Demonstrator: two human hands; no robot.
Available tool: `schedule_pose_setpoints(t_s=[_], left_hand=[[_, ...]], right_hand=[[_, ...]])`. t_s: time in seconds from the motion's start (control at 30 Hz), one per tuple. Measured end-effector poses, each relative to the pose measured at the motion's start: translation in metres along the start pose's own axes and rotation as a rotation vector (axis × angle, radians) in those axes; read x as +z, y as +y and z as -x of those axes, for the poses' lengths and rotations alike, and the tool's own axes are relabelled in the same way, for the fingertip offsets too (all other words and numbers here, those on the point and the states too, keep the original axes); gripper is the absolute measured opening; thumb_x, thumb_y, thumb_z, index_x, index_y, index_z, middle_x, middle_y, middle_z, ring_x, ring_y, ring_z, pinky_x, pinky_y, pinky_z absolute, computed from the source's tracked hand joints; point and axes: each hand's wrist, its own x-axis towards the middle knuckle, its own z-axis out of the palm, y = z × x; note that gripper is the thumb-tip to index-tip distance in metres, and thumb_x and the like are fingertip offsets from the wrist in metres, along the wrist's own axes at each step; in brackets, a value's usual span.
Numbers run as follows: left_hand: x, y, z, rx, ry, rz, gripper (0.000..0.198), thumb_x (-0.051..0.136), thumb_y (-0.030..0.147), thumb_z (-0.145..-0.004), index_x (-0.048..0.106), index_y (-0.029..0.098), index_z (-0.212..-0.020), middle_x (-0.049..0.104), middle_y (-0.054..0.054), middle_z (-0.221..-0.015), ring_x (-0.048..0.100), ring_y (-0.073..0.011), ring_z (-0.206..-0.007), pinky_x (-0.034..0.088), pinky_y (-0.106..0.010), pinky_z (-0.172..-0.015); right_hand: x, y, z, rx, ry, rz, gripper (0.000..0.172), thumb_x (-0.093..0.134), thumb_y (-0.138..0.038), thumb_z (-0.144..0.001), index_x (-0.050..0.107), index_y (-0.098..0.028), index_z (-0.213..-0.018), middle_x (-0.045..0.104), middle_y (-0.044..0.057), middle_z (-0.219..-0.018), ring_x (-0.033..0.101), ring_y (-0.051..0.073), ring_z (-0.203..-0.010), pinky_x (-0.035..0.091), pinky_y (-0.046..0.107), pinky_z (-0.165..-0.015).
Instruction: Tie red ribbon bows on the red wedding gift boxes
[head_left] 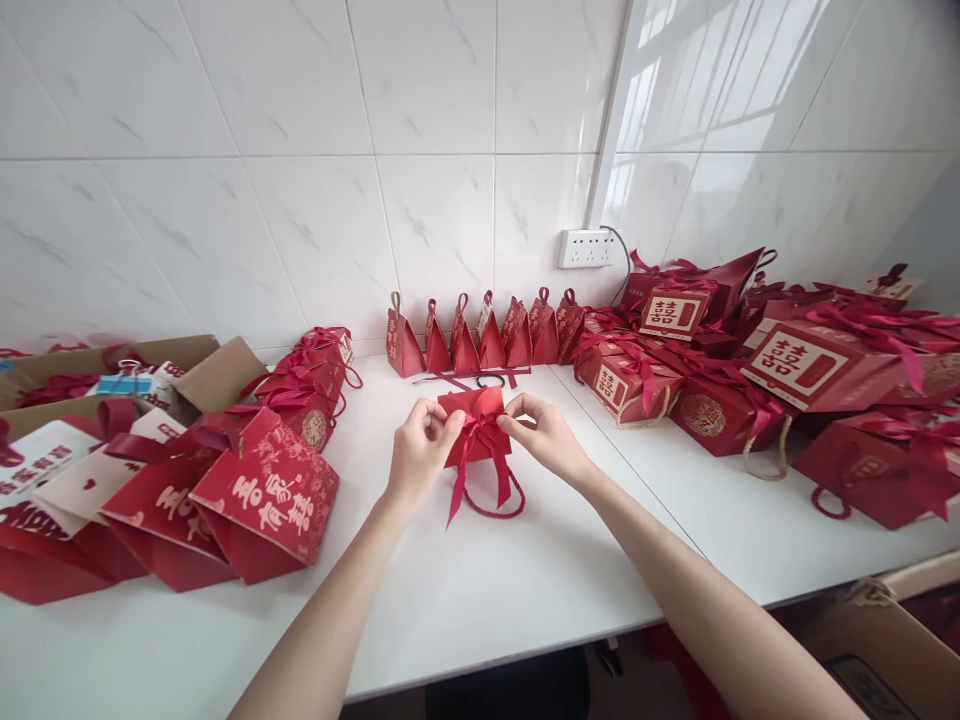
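A: Hands?
B: Left hand [424,447] and right hand [547,432] each pinching red ribbon [480,440], finger to thumb.
A: Box?
B: Red box [457,402] on white table [480,590], between the hands, rope handle [495,514] toward the person, row of small boxes [491,345] behind.

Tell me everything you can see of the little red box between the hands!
The little red box looks like card, with a rounded orange-red flap. A red ribbon is looped across it, tails trailing toward the camera. A twisted red cord curves out at its near side, over the white table. Left hand and right hand pinch the ribbon.
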Motion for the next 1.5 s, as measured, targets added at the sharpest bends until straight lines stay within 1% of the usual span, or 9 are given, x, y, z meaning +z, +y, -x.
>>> schedule_pose_setpoints(t_s=[0.1, 0.3, 0.5, 0.6, 0.73, 0.83, 1.0, 1.2, 1.5], left_hand=[[0.003, 0.003, 0.001, -0.02, 0.027, -0.095, 0.028, 0.059, 0.046, -0.074, 0.047, 0.022, -0.076, 0.04, 0.008, -0.051, 0.042, -0.01, -0.048, 0.036, -0.021, -0.051], [0.007, -0.002, 0.002, 0.013, 0.071, -0.088, 0.023, 0.048, 0.04, -0.083, 0.042, 0.021, -0.07, 0.045, 0.006, -0.054, 0.045, -0.0101, -0.05, 0.037, -0.02, -0.052], [0.014, -0.007, 0.007, 0.089, 0.146, -0.105, 0.024, 0.046, 0.036, -0.084, 0.037, 0.022, -0.067, 0.037, 0.007, -0.052, 0.038, -0.0094, -0.047, 0.035, -0.02, -0.049], [0.016, -0.008, 0.008, 0.091, 0.172, -0.107, 0.024, 0.045, 0.036, -0.085, 0.036, 0.022, -0.067, 0.036, 0.007, -0.051, 0.037, -0.0094, -0.045, 0.034, -0.02, -0.047], [0.017, -0.01, 0.008, 0.083, 0.195, -0.088, 0.024, 0.044, 0.035, -0.085, 0.035, 0.022, -0.067, 0.038, 0.007, -0.052, 0.04, -0.0095, -0.046, 0.036, -0.02, -0.048], [0.018, -0.011, 0.009, 0.082, 0.214, -0.08, 0.024, 0.044, 0.035, -0.085, 0.035, 0.023, -0.067, 0.04, 0.006, -0.053, 0.042, -0.0098, -0.047, 0.037, -0.02, -0.048], [0.02, -0.012, 0.009, 0.08, 0.245, -0.078, 0.023, 0.043, 0.034, -0.085, 0.034, 0.023, -0.067, 0.041, 0.006, -0.055, 0.044, -0.0101, -0.047, 0.037, -0.02, -0.048], [0.023, -0.014, 0.01, 0.085, 0.244, -0.087, 0.022, 0.041, 0.034, -0.086, 0.033, 0.023, -0.069, 0.042, 0.005, -0.056, 0.045, -0.0104, -0.048, 0.038, -0.021, -0.049], [0.02, -0.01, 0.009, 0.062, 0.215, -0.127, 0.02, 0.038, 0.031, -0.087, 0.031, 0.023, -0.07, 0.042, 0.005, -0.057, 0.045, -0.011, -0.048, 0.036, -0.022, -0.048]], right_hand=[[0.0, 0.0, 0.0, -0.014, -0.019, -0.022, 0.017, 0.055, -0.031, -0.076, 0.049, -0.019, -0.066, 0.053, -0.002, -0.071, 0.05, 0.012, -0.067, 0.042, 0.027, -0.065], [-0.004, 0.0, -0.001, 0.038, -0.039, -0.019, 0.018, 0.059, -0.032, -0.074, 0.051, -0.019, -0.065, 0.056, -0.001, -0.07, 0.053, 0.013, -0.068, 0.043, 0.029, -0.069], [-0.007, 0.005, -0.005, 0.041, -0.032, -0.09, 0.02, 0.062, -0.034, -0.073, 0.053, -0.018, -0.066, 0.061, 0.001, -0.073, 0.057, 0.016, -0.072, 0.043, 0.031, -0.072], [-0.006, 0.006, -0.005, 0.063, -0.001, -0.101, 0.019, 0.064, -0.035, -0.071, 0.057, -0.018, -0.073, 0.061, 0.002, -0.075, 0.057, 0.016, -0.073, 0.043, 0.031, -0.071], [-0.003, 0.004, -0.004, 0.092, -0.025, -0.093, 0.021, 0.063, -0.037, -0.072, 0.063, -0.017, -0.079, 0.064, 0.004, -0.082, 0.058, 0.017, -0.078, 0.043, 0.032, -0.074], [-0.001, 0.004, -0.003, 0.081, -0.035, -0.089, 0.024, 0.062, -0.041, -0.073, 0.062, -0.017, -0.071, 0.063, 0.003, -0.077, 0.056, 0.016, -0.074, 0.042, 0.032, -0.074], [0.003, 0.01, -0.003, 0.09, -0.031, -0.191, 0.032, 0.062, -0.049, -0.072, 0.059, -0.017, -0.073, 0.059, 0.002, -0.073, 0.052, 0.015, -0.068, 0.041, 0.031, -0.068], [0.005, 0.016, -0.005, 0.133, 0.003, -0.206, 0.036, 0.061, -0.053, -0.071, 0.057, -0.017, -0.072, 0.056, 0.001, -0.07, 0.051, 0.014, -0.065, 0.041, 0.031, -0.067], [0.003, 0.017, -0.006, 0.17, -0.008, -0.271, 0.041, 0.064, -0.057, -0.068, 0.054, -0.018, -0.071, 0.058, 0.001, -0.073, 0.057, 0.015, -0.071, 0.048, 0.038, -0.079]])
